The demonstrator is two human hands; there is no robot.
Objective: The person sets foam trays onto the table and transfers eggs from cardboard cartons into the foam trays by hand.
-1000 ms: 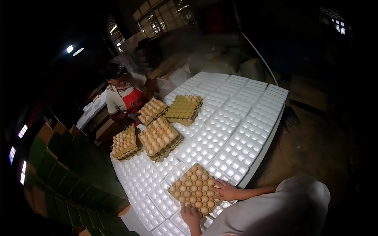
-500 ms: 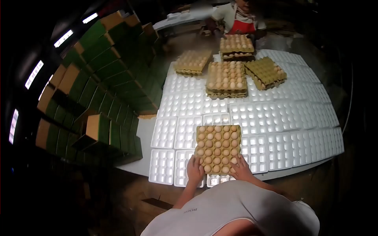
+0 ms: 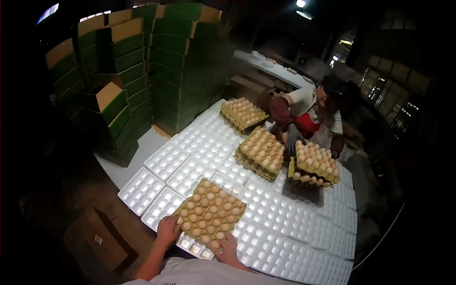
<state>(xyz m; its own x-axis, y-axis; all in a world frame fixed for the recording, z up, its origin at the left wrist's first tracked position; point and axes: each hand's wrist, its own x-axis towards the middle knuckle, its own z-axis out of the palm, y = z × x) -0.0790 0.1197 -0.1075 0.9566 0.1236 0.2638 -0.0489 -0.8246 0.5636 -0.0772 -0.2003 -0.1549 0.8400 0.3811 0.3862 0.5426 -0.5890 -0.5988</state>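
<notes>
"How are the two grips set on your feed?"

"I have the left grip [image 3: 168, 229] at the left near corner of the egg tray [image 3: 206, 209], back of the hand up, forearm slanting in from the lower edge of my view. The right grip [image 3: 228, 249] is at the right near corner, fingers pointing away along the side, wrist trailing back to the right."

"Apart, or closed on something?"

"Both are clamped on the egg tray, one at each end of its near edge. What the fingers do underneath is hidden from me."

"Which way does it point?"

"Face up, eggs [image 3: 213, 209] showing. The long axis runs away from me and slants to the right: I count six eggs along it and five across, so it is only slightly oblong."

"And where is it?"

"Over the white foam trays [image 3: 164, 164] at the near side of the bench [image 3: 142, 154]. One foam tray [image 3: 194, 248] pokes out under its near edge, between my grips. Whether the egg tray rests on that, I can't tell."

"What's around it?"

"Beyond it and to the right, a stack of filled trays [image 3: 254, 166]. Farther right, a second stack [image 3: 298, 165], with a co-worker's gloved hand [image 3: 294, 137] at its side. Green boxes [image 3: 164, 71] rise beyond it to the left; a brown box [image 3: 102, 242] sits left of it, below the bench."
</notes>
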